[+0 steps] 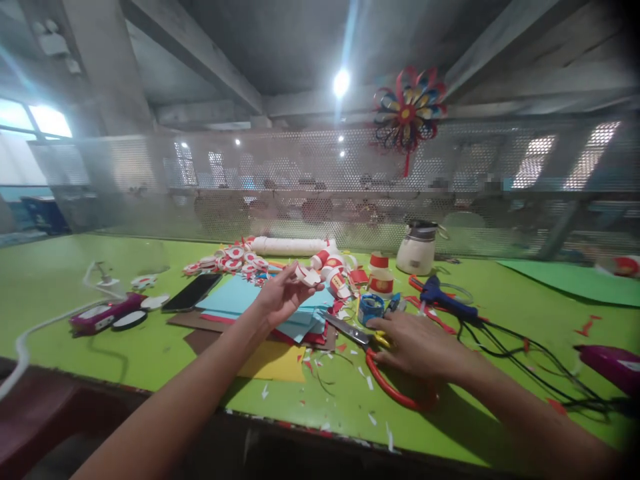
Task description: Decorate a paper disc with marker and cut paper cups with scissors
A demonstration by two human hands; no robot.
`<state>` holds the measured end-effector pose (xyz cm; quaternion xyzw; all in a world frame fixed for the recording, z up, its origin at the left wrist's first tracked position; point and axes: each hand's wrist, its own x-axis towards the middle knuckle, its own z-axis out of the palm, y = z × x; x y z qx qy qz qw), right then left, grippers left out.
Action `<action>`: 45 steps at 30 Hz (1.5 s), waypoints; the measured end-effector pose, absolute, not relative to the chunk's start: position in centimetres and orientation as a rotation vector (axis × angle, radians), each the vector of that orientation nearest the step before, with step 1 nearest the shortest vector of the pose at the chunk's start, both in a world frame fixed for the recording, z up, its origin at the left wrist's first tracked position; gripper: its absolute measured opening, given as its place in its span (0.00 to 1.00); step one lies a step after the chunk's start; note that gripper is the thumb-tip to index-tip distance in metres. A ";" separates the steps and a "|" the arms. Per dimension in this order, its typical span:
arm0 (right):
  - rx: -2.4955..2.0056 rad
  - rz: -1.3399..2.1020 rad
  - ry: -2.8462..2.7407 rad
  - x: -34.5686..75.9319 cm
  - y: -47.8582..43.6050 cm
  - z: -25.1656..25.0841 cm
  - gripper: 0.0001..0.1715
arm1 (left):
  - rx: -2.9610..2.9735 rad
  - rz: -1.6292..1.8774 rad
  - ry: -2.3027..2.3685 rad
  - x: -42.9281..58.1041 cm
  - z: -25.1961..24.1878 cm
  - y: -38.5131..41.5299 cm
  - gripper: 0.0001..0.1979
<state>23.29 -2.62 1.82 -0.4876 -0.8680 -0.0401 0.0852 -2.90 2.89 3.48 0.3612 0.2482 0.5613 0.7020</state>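
My left hand (283,297) is raised over the paper stack, its fingers pinching a small white piece of cut paper cup (306,275). My right hand (417,340) reaches low over the table at the red-handled scissors (353,330). Its thumb and forefinger are apart, with a yellow loop (383,339) between them. The palm hides part of the scissors' handles, and a firm hold on them does not show. Just beyond those fingers is a blue roll of tape (371,308). Under my left hand lie light blue paper sheets (235,297).
Behind are a heap of cut red-and-white cup pieces (235,257), a white roll (293,247), stacked paper cups (381,275) and a pale jug (417,253). A blue glue gun (445,299) trails black cables at right. A phone (193,292) lies left. Paper scraps litter the front.
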 end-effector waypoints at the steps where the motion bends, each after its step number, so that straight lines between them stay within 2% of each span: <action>1: -1.427 -0.126 -2.558 23.3 -2.5 1.9 0.22 | 0.799 1.248 0.557 -2.9 3.3 3.0 0.13; 6: -1.265 -0.095 -2.365 22.6 -2.0 2.3 0.16 | 0.794 1.229 0.594 -2.9 2.5 3.6 0.15; 14: -1.078 0.000 -2.236 20.7 -1.4 2.3 0.16 | 0.967 1.265 0.575 -2.9 1.9 4.0 0.12; 19: -1.053 0.050 -2.188 19.2 -0.5 3.9 0.14 | 1.253 1.356 0.623 -2.8 1.2 4.3 0.18; 25: -1.102 0.165 -2.090 17.0 0.8 4.2 0.12 | 1.724 1.575 0.815 -2.3 0.5 4.8 0.30; 34: -1.150 0.307 -1.960 17.1 1.7 -0.2 0.14 | 2.254 1.666 1.032 -2.4 0.0 4.6 0.29; 39: -1.110 0.309 -1.934 17.3 0.9 0.0 0.13 | 2.436 1.667 1.091 -2.4 -0.2 4.3 0.26; 45: -1.064 0.400 -1.876 16.8 0.3 0.6 0.12 | 2.567 1.674 1.068 -2.3 -0.1 3.8 0.28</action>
